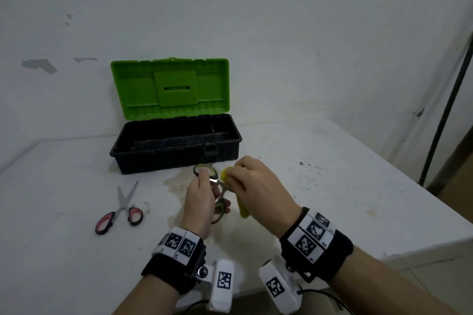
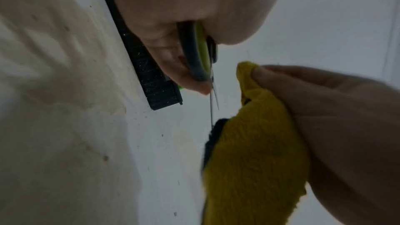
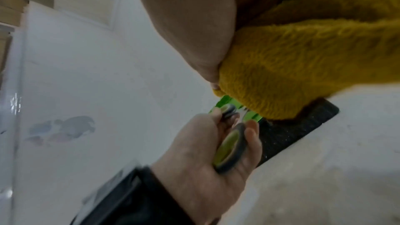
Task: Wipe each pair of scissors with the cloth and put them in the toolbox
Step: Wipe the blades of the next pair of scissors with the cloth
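My left hand (image 1: 202, 197) grips the green-and-grey handled scissors (image 1: 208, 171) by their handles, just in front of the toolbox (image 1: 176, 143). The scissors' handle (image 3: 229, 148) lies in my left palm, and their blades (image 2: 213, 102) stick out toward the cloth. My right hand (image 1: 253, 184) holds the yellow cloth (image 1: 242, 208) bunched around the blades, which hides their tips. The cloth (image 2: 255, 168) is fuzzy with a dark edge. The toolbox is black with its green lid (image 1: 170, 88) standing open. A second pair, the red-handled scissors (image 1: 120, 212), lies on the table to the left.
The white table (image 1: 332, 174) is stained and speckled near the toolbox front. Its right edge (image 1: 435, 204) drops off close by. A dark pole (image 1: 445, 115) leans against the wall at the far right. The wall rises directly behind the toolbox.
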Available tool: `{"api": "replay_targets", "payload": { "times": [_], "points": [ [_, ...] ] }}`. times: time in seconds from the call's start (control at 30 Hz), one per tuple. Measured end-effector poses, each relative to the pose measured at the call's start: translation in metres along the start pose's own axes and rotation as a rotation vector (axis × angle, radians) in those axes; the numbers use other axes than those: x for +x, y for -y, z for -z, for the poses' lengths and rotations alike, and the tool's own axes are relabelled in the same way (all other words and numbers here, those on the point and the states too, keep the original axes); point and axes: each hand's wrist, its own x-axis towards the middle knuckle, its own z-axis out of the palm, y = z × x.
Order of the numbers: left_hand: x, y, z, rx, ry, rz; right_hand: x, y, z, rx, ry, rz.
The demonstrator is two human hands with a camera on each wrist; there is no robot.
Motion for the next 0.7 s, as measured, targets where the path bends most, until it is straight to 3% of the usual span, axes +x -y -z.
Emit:
{"api": "replay_targets", "payload": {
  "times": [0.23, 0.53, 0.7],
  "points": [
    [-0.003, 0.006, 0.002, 0.095, -0.01, -0.073, -0.004, -0.004, -0.023, -0.083, 0.167, 0.032],
    [0.001, 0.01, -0.002, 0.1, 0.0, -0.087, -0.003, 0.002, -0.019, -0.053, 0.14, 0.039],
    [0.006, 0.009, 0.003, 0.021, -0.018, -0.019, -0.009, -0.007, -0.015, -0.031, 0.17, -0.023]
  ]
}}
